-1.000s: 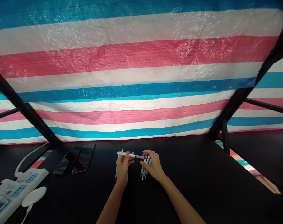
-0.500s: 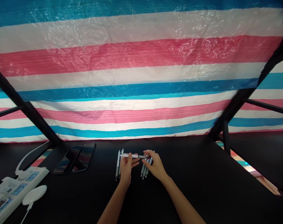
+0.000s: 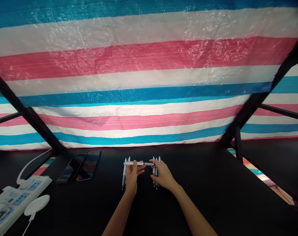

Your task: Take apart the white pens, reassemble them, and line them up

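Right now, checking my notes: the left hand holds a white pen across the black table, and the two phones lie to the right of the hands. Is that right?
No: the two phones lie to the left of the left hand, as the head view shows. That hand does hold the white pen across the black table.

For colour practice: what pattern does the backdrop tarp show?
Blue, white, pink stripes on the tarp; head view.

Here's the backdrop: a big woven tarp (image 3: 149, 72) fills the view, with bold blue, white and pink bands, glossy under the light! Black frame bars (image 3: 28, 114) slant down both sides to a black table (image 3: 213, 186), and more stripes peek through past its right edge.
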The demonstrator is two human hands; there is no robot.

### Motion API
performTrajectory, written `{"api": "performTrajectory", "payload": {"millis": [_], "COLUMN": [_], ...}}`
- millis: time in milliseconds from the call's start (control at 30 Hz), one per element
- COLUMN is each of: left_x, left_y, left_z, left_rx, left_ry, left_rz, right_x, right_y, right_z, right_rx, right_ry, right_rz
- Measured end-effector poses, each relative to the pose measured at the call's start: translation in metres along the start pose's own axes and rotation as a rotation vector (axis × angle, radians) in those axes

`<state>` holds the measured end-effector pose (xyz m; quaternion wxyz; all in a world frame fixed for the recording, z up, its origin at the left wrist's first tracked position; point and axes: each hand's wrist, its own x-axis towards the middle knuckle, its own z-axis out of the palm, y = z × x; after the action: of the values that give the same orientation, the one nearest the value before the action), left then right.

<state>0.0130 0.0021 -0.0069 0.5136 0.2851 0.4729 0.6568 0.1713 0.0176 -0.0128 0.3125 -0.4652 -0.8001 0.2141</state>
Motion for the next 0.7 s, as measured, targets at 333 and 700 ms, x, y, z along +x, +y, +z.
{"api": "performTrajectory", "payload": {"millis": [333, 700], "left_x": [-0.0003, -0.0019], "left_y": [-0.0010, -0.0006], "left_z": [0.0027, 0.0036], "left_rx": [-0.015, -0.044], "left_ry": [-0.036, -0.038], "left_rz": [-0.049, -0.078], "right_x": [0.0036, 0.0015], "right_y": [-0.0033, -0.0041], "right_z": [-0.0064, -0.0021], "right_rx": [0.015, 0.074], "right_ry": [0.062, 0.127], "right_rz": [-0.060, -0.074]}}
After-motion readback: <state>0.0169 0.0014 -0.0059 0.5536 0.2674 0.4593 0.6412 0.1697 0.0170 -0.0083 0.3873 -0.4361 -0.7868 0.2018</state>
